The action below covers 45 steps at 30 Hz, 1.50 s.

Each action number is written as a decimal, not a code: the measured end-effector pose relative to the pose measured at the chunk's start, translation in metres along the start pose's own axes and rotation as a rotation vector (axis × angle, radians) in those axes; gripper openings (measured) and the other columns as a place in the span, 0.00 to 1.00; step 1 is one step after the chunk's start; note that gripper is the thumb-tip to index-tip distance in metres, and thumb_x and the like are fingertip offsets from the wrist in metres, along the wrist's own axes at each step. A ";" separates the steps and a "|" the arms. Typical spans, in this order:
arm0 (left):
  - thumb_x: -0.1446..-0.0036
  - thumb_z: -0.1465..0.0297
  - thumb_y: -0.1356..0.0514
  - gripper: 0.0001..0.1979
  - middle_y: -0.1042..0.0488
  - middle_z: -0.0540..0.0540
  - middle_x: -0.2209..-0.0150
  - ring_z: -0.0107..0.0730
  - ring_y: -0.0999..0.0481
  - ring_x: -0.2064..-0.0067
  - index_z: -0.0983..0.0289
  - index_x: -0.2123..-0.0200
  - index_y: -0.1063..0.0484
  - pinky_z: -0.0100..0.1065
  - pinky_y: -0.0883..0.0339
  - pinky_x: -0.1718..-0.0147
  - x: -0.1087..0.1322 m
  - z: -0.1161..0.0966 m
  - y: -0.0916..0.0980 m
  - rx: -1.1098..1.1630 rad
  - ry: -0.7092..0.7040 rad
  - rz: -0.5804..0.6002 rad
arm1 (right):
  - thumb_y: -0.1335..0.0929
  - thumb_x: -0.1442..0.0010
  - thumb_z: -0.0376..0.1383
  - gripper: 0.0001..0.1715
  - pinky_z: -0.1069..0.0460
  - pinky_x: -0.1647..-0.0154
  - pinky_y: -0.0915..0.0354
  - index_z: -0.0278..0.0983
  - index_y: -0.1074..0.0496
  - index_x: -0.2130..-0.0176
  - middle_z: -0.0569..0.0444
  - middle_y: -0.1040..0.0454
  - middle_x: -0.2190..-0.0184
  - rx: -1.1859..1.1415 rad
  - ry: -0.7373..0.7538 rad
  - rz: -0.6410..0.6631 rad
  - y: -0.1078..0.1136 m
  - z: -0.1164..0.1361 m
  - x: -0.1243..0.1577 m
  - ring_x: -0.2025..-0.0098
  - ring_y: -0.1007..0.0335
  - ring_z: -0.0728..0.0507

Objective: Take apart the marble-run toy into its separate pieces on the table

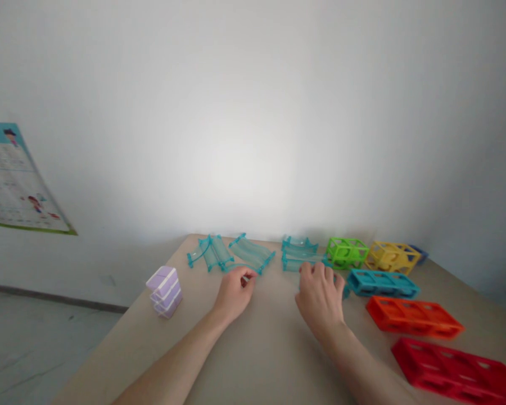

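Note:
My left hand (235,292) is closed in a pinch above the table. Its fingertips are beside the end of a clear teal curved track piece (238,266); whatever they hold, if anything, is hidden. My right hand (321,293) curls palm-down over another teal track piece (346,290), which shows only at the edges of the fingers. Behind the hands lie more teal track pieces: a wavy one (253,253), a group at the left (213,253), and some at the right (300,254) just beyond my right fingers.
Along the right stand a green frame block (347,253), a yellow one (393,257), a dark blue one (421,253), and long teal (383,283), orange (415,316) and red (457,368) blocks. Stacked lilac blocks (165,291) sit near the table's left edge. A wall (253,140) rises behind.

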State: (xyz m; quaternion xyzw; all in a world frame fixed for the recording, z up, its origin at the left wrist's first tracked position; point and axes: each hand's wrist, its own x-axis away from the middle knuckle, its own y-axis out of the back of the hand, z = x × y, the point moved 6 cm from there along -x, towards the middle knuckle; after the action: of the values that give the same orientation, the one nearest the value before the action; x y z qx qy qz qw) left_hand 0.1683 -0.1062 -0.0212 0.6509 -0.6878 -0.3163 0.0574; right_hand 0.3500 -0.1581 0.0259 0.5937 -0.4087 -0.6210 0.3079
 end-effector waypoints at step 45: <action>0.44 0.78 0.47 0.17 0.32 0.67 0.47 0.50 0.34 0.44 0.64 0.55 0.23 0.44 0.42 0.46 -0.013 0.037 0.040 -0.591 0.143 -0.193 | 0.37 0.41 0.28 0.29 0.37 0.37 0.47 0.38 0.38 0.41 0.43 0.41 0.38 -0.584 0.521 0.134 -0.045 0.059 0.013 0.35 0.51 0.36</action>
State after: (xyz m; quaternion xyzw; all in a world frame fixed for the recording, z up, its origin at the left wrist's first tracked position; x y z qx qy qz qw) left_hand 0.1182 -0.0828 -0.0259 0.6889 -0.4954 -0.4597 0.2620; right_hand 0.2950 -0.1394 -0.0216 0.5908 -0.1609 -0.5180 0.5973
